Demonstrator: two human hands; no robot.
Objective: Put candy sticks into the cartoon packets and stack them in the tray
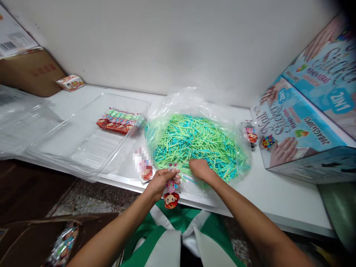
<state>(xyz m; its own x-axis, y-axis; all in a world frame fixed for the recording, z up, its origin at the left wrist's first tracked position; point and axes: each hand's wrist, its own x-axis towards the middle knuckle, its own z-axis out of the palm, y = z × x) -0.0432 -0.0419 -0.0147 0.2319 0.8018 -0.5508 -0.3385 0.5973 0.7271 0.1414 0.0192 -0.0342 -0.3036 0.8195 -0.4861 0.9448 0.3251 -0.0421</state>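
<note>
My left hand (162, 180) is closed on a small printed packet (171, 193) with a red cartoon face, held over the white table's front edge (278, 217). My right hand (200, 169) rests, fingers curled down, on the near edge of a heap of green and blue sticks (198, 142) lying in an open clear plastic bag (191, 102). What its fingers pinch is hidden among the sticks. Another small packet (144, 170) lies on the table just left of my left hand.
A clear plastic tray (83, 148) to the left holds a row of filled packets (119, 122). Two blue printed cartons (303, 129) stand at the right, with a packet (251, 134) beside them. A cardboard box (30, 70) and a small box (70, 82) sit at the back left.
</note>
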